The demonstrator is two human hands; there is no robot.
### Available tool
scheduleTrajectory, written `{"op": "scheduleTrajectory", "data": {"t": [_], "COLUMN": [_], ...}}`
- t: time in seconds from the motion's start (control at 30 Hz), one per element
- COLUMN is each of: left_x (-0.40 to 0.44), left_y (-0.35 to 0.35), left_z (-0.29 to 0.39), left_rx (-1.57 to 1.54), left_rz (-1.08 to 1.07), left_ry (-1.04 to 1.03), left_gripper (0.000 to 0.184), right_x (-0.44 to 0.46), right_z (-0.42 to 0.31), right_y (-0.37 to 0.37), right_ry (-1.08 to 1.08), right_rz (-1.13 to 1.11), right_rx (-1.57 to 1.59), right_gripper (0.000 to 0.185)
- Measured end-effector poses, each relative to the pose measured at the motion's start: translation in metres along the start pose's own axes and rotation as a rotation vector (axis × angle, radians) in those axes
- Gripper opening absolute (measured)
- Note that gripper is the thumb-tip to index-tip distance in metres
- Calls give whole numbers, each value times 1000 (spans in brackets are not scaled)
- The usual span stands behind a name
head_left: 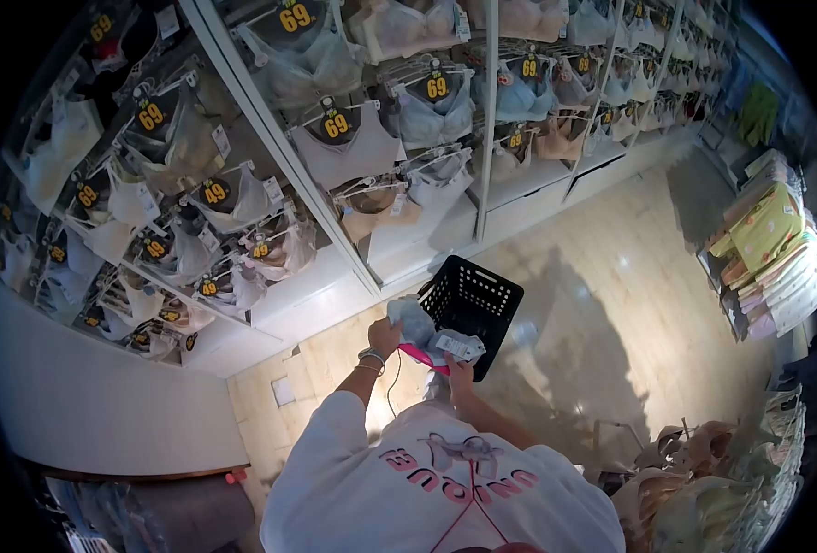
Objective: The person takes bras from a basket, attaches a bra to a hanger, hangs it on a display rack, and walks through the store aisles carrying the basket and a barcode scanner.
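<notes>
A pale grey-blue bra is stretched between my two hands over the near edge of a black plastic basket. My left hand is closed on the bra's left side, and a bracelet circles that wrist. My right hand grips the other side, by a white printed tag. Just below the bra shows a bright pink strip; I cannot tell whether it belongs to the basket. A thin dark cord hangs near my left wrist. The bra hides part of the basket's near side.
Wall racks ahead carry many hanging bras with round black price signs. White drawers run beneath them. A rack of folded-over clothes stands at right, and more hanging bras are close at lower right. Light wood-look floor lies between.
</notes>
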State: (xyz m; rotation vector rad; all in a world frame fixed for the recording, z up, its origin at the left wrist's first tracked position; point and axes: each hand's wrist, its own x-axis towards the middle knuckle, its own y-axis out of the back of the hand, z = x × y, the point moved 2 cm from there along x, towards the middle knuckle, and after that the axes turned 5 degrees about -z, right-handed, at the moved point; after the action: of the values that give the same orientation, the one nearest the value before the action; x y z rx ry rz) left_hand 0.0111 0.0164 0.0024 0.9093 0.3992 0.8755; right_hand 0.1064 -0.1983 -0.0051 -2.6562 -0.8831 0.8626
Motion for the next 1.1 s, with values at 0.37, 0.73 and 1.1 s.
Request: {"op": "scheduleTrajectory", "data": {"t": [0.37,0.73,1.1], "left_x": [43,122,184], "left_y": [-16,-23,-44], "left_z": [42,58,79], "left_rx": [-103,-130,-228], "left_rz": [-4,-128,-158], "left_ry": [-40,-124,-219], "left_gripper": [38,34,35], "right_x": [44,88,159], "right_z": [-31,-53,-51], "right_y": [-2,-26,-17], "right_ry": [144,191,181], "right_rz": [252,401,804], "right_rx": [-32,-69,-460], "right_gripper": [30,30,44]}}
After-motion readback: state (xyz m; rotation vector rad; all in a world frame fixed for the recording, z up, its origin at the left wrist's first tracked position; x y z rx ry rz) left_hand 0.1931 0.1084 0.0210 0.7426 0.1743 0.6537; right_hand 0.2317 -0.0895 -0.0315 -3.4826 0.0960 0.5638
